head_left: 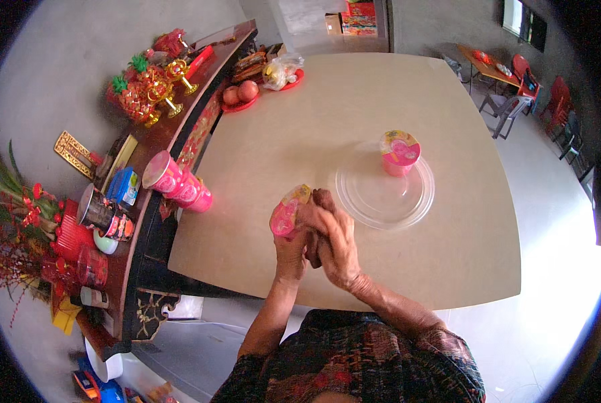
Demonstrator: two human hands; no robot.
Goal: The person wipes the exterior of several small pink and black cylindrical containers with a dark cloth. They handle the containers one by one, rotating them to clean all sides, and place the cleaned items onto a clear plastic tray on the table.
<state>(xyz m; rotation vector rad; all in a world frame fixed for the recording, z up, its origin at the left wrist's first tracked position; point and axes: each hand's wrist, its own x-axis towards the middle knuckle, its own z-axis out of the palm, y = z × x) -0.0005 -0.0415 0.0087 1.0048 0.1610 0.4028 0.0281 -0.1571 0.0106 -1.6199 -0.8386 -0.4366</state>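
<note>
A pink cup (288, 213) with a yellow and pink lid is tilted over the table's near middle. My left hand (291, 254) is closed round its lower part. Against the cup's right side, my right hand (338, 243) has bent fingers overlapping the left hand; their exact grip is partly hidden. Just right of my hands lies a clear round plastic lid or tray (385, 223). Another pink cup (400, 156) with the same kind of lid stands upright at its upper right. Several pink cups (177, 181) are grouped at the table's left side.
The beige table (448, 255) adjoins a dark carved altar (163, 144) with gold stands (158, 87) and red decorations. At the far left corner are round pinkish fruits (248, 90) on a red plate and a plastic bag (283, 70). Chairs (508, 107) stand back right.
</note>
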